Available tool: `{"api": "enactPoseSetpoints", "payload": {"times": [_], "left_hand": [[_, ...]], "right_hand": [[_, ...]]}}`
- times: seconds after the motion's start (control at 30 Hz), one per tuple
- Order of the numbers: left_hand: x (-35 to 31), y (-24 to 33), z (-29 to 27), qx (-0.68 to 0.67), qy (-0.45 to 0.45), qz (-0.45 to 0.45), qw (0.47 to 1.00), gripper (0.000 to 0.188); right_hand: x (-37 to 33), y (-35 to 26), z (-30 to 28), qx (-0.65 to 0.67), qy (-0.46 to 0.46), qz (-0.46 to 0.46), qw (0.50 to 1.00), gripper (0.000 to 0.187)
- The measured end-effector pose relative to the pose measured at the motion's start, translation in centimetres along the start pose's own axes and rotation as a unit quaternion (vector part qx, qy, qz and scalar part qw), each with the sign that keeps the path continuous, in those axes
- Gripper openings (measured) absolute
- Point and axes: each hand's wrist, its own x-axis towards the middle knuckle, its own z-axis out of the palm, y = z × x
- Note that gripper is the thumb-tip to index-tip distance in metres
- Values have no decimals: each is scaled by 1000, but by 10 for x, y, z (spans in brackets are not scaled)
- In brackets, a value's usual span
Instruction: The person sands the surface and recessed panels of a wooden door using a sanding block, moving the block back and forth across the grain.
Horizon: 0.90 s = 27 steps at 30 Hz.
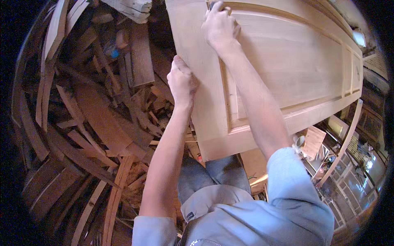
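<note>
A pale wooden panelled door (287, 65) lies in front of me, with raised moulding framing its recessed panels. My left hand (182, 82) is closed on the door's left edge, thumb up along the rim. Farther away, near the far left corner of the large panel, my right hand (222, 26) is closed with its knuckles up. A small dark bit of something shows just beyond its fingers, against the moulding; most of it is hidden by the hand. My right forearm crosses over the panel and covers part of the near moulding.
Heaps of scrap boards (102, 110) fill the left side, close to the door's edge. Long planks (53, 41) lean at the far left. On the right below the door are a white cup (300, 141), a square wooden board (314, 141) and a long wooden strip (342, 145).
</note>
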Motion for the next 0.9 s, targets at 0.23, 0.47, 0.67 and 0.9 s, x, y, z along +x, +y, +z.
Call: {"api": "enactPoseSetpoints", "payload": {"times": [0.23, 0.47, 0.67, 0.9], "left_hand": [[-3, -1, -29, 3, -6, -46, 999, 66], [-5, -2, -10, -7, -3, -13, 1000, 63], [-2, -1, -15, -16, 11, -22, 1000, 63], [-3, 4, -12, 1, -2, -25, 1000, 61]], "right_hand": [[-61, -20, -39, 15, -222, 86, 971, 37], [-24, 0, -14, -3, -123, 25, 992, 37], [-66, -2, -52, 7, -222, 38, 974, 35], [-82, 15, -24, 78, -64, -2, 995, 37]]}}
